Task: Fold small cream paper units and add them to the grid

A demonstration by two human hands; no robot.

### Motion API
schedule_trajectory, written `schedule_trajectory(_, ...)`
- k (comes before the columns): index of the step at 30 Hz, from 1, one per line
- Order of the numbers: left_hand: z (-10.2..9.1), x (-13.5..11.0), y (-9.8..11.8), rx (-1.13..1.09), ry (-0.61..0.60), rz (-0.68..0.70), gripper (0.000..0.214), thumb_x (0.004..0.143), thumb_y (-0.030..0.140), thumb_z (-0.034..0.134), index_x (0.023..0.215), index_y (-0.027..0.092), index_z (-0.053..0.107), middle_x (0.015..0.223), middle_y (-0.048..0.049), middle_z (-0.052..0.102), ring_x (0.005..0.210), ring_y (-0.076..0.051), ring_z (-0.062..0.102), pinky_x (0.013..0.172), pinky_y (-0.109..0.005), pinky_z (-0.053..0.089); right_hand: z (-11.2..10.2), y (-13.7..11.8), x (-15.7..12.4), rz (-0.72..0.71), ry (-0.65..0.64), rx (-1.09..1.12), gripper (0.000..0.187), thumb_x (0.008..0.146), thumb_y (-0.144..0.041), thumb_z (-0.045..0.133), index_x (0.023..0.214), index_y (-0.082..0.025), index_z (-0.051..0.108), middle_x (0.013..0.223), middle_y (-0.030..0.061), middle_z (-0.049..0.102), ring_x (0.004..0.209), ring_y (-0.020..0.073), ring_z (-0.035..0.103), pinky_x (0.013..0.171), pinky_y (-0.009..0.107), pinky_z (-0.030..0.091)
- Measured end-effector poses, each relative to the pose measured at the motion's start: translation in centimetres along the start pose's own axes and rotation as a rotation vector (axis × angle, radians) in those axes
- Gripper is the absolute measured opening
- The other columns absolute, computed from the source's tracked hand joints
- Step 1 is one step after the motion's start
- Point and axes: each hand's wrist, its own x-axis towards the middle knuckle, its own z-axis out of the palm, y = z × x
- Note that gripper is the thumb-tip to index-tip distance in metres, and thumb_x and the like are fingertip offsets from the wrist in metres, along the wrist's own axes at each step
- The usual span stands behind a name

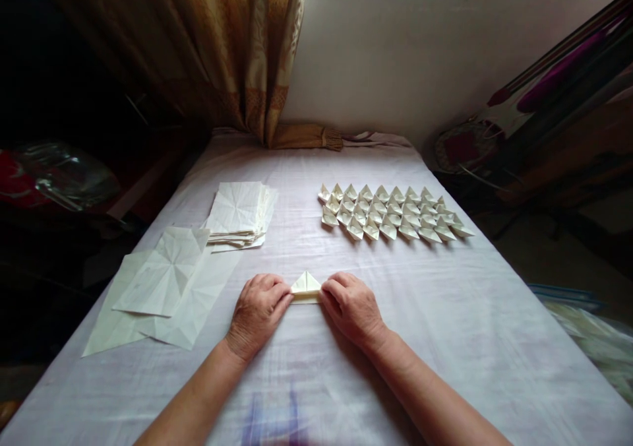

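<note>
I pinch a folded paper triangle (pixel 305 284) between my left hand (pixel 258 314) and right hand (pixel 352 309), pressing its ends flat; beyond it lie finished paper boats (pixel 393 213).

Soft daylight from above the far wall, dim at the sides.
We see the white cloth (pixel 445 314) and the pale wall (pixel 420 57) softly and evenly lit; the left hand (pixel 257 311) and right hand (pixel 352 309) cast only faint shadows on the cloth. The folded paper (pixel 305 284) they pinch is sharp. The left side falls almost to black, and the wide lens bends and softens the corners.
</note>
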Motion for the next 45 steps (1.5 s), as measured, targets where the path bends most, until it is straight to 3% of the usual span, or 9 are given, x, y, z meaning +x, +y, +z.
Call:
schedule_trajectory(9,0.5,0.6,1.1,0.052,0.000,-0.183,0.013,0.089,0.024,0.058,0.077,0.020,0.059,0.103,-0.0060,0.065,0.100,-0.024,0.055,0.089,-0.040,0.043,0.0,-0.6,0.5,0.107,-0.003,-0.131,0.019,0.091,-0.027,0.058,0.073,-0.020,0.060,0.079,0.0039,0.061,0.076,0.0199,0.052,0.070,0.032,0.030)
schedule_trajectory(28,1.1,1.2,1.2,0.111,-0.033,-0.223,0.011,0.089,0.024,0.054,0.079,0.020,0.058,0.115,-0.0118,0.062,0.113,-0.029,0.053,0.095,-0.046,0.043,0.7,-1.7,0.8,0.319,0.048,-0.010,0.013,0.089,-0.025,0.056,0.077,-0.021,0.054,0.079,0.0018,0.059,0.077,0.0196,0.052,0.074,0.033,0.031)
schedule_trajectory(32,1.4,0.9,0.9,0.082,-0.004,-0.231,0.006,0.090,0.024,0.053,0.087,0.020,0.056,0.125,-0.0144,0.058,0.121,-0.031,0.050,0.097,-0.047,0.041,0.6,-1.5,0.8,0.337,0.045,0.081,0.006,0.089,-0.021,0.055,0.084,-0.023,0.058,0.086,0.0018,0.062,0.082,0.0193,0.055,0.077,0.033,0.033)
schedule_trajectory(36,1.3,1.0,0.8,0.028,-0.052,-0.233,0.011,0.092,0.023,0.049,0.092,0.023,0.060,0.131,-0.0113,0.057,0.126,-0.030,0.047,0.100,-0.049,0.039,0.4,-1.2,0.9,0.327,0.032,0.128,0.013,0.090,-0.021,0.054,0.079,-0.023,0.061,0.087,0.0016,0.064,0.083,0.0187,0.056,0.079,0.033,0.033)
schedule_trajectory(42,0.9,1.2,1.0,0.022,-0.076,-0.221,0.011,0.092,0.023,0.050,0.091,0.023,0.061,0.134,-0.0100,0.056,0.130,-0.030,0.045,0.103,-0.050,0.036,0.5,-2.1,1.3,0.315,0.001,0.004,0.010,0.088,-0.028,0.059,0.080,-0.022,0.060,0.088,0.0033,0.062,0.084,0.0208,0.054,0.080,0.036,0.032)
schedule_trajectory(45,1.1,1.2,1.2,0.052,-0.068,-0.216,0.008,0.090,0.026,0.054,0.089,0.022,0.060,0.136,-0.0113,0.054,0.131,-0.031,0.044,0.105,-0.051,0.035,0.9,-2.9,1.9,0.318,0.019,-0.096,0.021,0.083,-0.039,0.066,0.076,-0.021,0.057,0.084,0.0042,0.059,0.084,0.0232,0.051,0.081,0.038,0.031)
